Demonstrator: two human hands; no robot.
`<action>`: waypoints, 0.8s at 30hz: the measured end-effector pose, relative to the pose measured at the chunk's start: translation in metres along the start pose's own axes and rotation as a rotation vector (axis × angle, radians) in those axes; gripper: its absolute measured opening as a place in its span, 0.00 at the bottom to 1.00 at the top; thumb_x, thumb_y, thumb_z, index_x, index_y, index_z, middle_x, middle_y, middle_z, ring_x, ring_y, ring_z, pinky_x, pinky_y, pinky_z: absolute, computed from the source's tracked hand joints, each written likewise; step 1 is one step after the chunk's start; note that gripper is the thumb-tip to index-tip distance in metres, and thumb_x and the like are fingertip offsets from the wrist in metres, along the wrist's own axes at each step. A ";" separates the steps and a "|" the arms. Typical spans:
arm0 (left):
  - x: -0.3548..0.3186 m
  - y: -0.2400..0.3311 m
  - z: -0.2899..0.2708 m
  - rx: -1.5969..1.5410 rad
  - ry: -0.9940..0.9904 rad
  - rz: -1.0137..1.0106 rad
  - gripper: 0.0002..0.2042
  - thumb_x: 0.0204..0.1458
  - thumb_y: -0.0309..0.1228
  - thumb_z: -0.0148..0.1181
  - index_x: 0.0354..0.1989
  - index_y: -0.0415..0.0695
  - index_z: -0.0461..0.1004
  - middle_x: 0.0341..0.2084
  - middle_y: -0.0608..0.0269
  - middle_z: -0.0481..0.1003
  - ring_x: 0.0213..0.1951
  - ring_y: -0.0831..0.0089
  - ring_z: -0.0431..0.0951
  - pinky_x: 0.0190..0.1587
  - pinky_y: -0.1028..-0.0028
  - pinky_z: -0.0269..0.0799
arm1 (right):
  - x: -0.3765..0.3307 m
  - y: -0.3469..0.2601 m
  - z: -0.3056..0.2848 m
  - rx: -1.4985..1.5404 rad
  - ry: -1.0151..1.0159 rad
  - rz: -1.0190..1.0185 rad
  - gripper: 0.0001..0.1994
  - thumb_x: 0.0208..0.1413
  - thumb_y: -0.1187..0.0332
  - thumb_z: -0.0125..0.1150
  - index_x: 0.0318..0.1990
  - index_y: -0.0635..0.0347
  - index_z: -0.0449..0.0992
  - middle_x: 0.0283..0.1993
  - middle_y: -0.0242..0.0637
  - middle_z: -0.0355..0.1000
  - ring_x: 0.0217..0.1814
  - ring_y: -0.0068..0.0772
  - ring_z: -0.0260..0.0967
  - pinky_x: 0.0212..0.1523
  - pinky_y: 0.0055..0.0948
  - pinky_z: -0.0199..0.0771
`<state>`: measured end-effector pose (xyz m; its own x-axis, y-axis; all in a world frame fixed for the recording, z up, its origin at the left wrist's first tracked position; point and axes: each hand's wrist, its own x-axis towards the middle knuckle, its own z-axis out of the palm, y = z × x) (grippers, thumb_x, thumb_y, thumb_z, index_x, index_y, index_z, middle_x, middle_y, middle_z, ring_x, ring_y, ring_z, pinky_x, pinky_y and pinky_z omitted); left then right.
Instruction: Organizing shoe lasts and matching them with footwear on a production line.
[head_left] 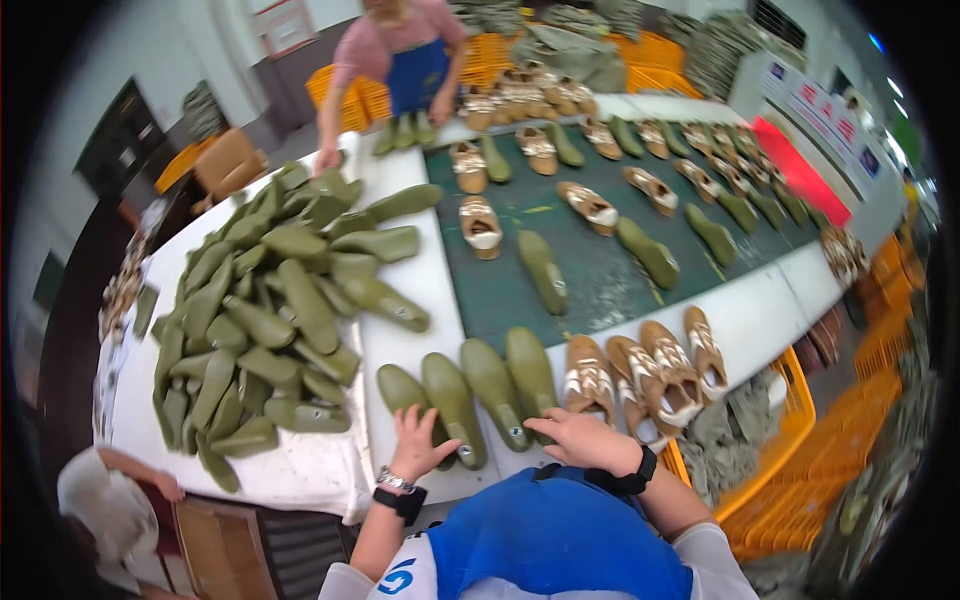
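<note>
Several olive-green shoe lasts [455, 400] lie side by side at the near edge of the white table, toes pointing away from me. My left hand [418, 443] is open, thumb and fingers spread over the heel ends of the two leftmost lasts. Fingers of my right hand [590, 440] stretch leftward to the heel of the rightmost last [530, 370]; nothing appears enclosed in them. Just beyond my right hand, tan shoes with white-and-gold stripes [588, 375] stand in a row. Watches or bands circle both wrists.
A large heap of green lasts [265, 310] covers the left tabletop. On the green conveyor belt [500, 290], shoes and lasts sit in rows. Across the table stands a person in a blue apron [418, 78]; another person [110, 505] is lower left. Orange crates [800, 420] flank my right.
</note>
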<state>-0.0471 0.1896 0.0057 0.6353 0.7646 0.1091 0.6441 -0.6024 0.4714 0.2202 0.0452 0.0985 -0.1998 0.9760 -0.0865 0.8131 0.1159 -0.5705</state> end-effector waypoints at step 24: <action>0.046 -0.102 -0.014 -0.199 0.336 -0.120 0.36 0.40 0.43 0.63 0.57 0.39 0.58 0.54 0.38 0.58 0.57 0.45 0.56 0.60 0.57 0.52 | 0.116 -0.034 0.085 -0.279 -0.034 0.436 0.32 0.45 0.51 0.56 0.60 0.48 0.58 0.29 0.53 0.73 0.34 0.54 0.71 0.37 0.46 0.71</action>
<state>-0.0895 0.2890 -0.0254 0.3648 0.8790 0.3069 0.5895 -0.4732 0.6547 0.1233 0.1387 0.0384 0.1757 0.9386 -0.2968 0.9387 -0.2506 -0.2366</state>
